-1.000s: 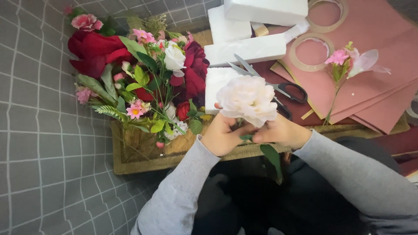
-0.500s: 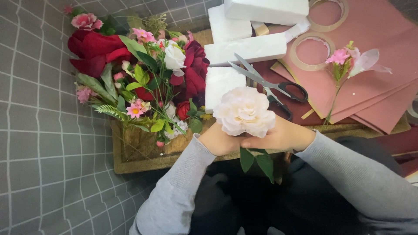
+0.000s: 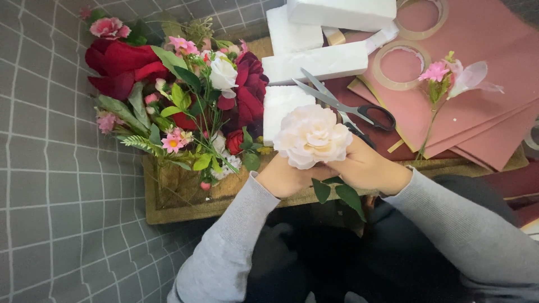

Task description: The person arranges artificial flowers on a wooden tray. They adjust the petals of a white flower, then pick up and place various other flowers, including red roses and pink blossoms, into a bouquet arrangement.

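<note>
A large pale cream artificial rose (image 3: 313, 136) with green leaves (image 3: 342, 193) is held upright in front of me. My left hand (image 3: 287, 175) grips its stem from the left, fingers closed under the bloom. My right hand (image 3: 364, 167) holds the stem from the right, just below the petals. Both wrists wear grey sleeves. The stem itself is mostly hidden by my fingers.
A bunch of red, pink and white artificial flowers (image 3: 179, 106) lies at the left on a burlap tray (image 3: 168, 196). White foam blocks (image 3: 317, 62), black-handled scissors (image 3: 348, 106), tape rings (image 3: 398, 64), pink paper sheets (image 3: 494, 101) and a small pink sprig (image 3: 443, 78) lie beyond my hands.
The rose and both hands have moved down and toward me, uncovering the scissors behind. The leaves now hang lower below my hands.
</note>
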